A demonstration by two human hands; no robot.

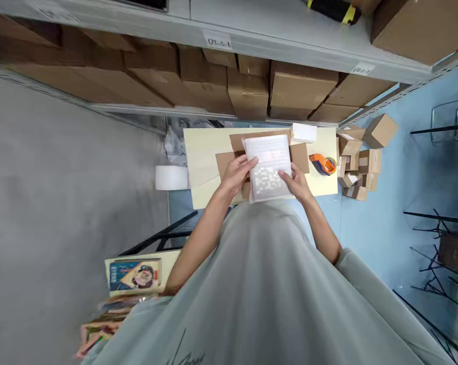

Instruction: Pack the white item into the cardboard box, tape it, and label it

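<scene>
A flat packet in a clear plastic sleeve point(267, 165), with pale blocky squares showing on its lower half, is held up in front of my body. My left hand point(236, 171) pinches its left edge, thumb on top. At the right edge, my right hand point(295, 181) grips it with the thumb lying over the front. Behind and below the packet is a cardboard box with its flaps point(224, 163) spread out; the packet covers most of its inside. What lies inside the box is hidden.
On the cream table point(204, 147) are a small white box point(304, 133) and an orange tape dispenser point(323, 165). A white roll point(171, 178) is at its left. Small cartons point(365, 157) are piled to the right. Shelves of brown boxes point(247, 94) run overhead. Books point(135, 276) lie lower left.
</scene>
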